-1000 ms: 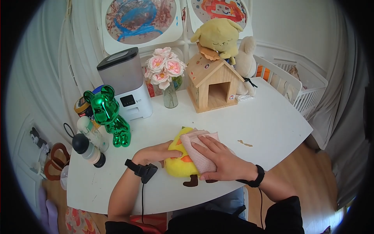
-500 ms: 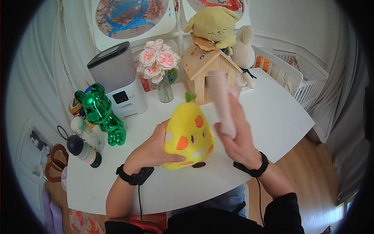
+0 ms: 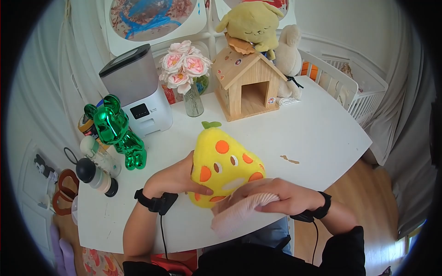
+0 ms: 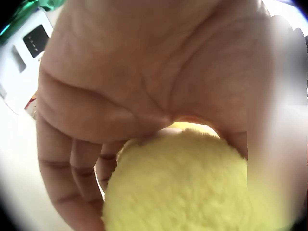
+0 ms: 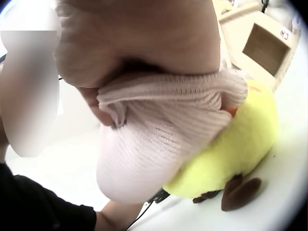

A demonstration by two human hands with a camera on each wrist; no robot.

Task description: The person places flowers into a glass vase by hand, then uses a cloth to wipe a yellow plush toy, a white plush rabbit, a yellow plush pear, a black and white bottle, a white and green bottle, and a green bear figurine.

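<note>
A yellow plush toy (image 3: 225,163) with orange spots, two eyes and a green leaf tuft leans on the white table. My left hand (image 3: 177,177) grips its left side, thumb across the lower front; the left wrist view has the fingers curled round the yellow fur (image 4: 178,183). In my right hand (image 3: 287,195) is a pink ribbed cloth (image 3: 241,214), pinched at the toy's lower right. The right wrist view has the cloth (image 5: 154,130) hanging against the yellow plush (image 5: 226,154), with brown feet below.
Along the back stand a white-grey dispenser (image 3: 149,110), a vase of pink roses (image 3: 193,103) and a wooden house (image 3: 246,92) with a plush (image 3: 253,25) on top. To the left are a shiny green bear figure (image 3: 113,129) and bottles (image 3: 94,177). A brown mark (image 3: 290,159) lies at right.
The cloth came off the toy's front, swung up to the right, then down to its lower right. The toy now faces more toward the camera, its leaf tuft farther left.
</note>
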